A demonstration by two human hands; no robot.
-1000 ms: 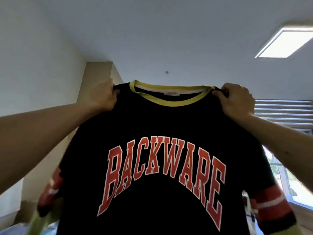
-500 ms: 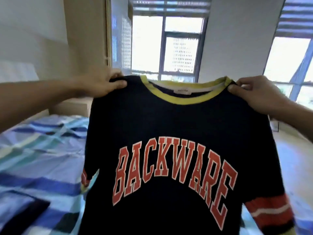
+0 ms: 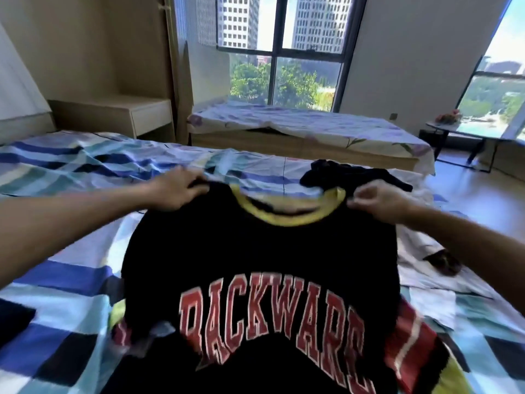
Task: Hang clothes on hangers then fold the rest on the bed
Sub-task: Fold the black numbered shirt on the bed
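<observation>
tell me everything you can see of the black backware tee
The black tee looks like knit, with a yellow collar, red white-edged lettering across the chest and red-and-white striped sleeves. It faces the camera, spread above the checked bed, the left hand gripping one shoulder and the right hand pinching the other.

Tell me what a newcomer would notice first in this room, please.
A black T-shirt with red block lettering and a yellow collar fills the middle foreground, held at its shoulders by the left-hand grip and the right-hand grip. Beneath it lies the bed with a blue checked sheet; behind, a large window shows tall buildings and trees.
</observation>
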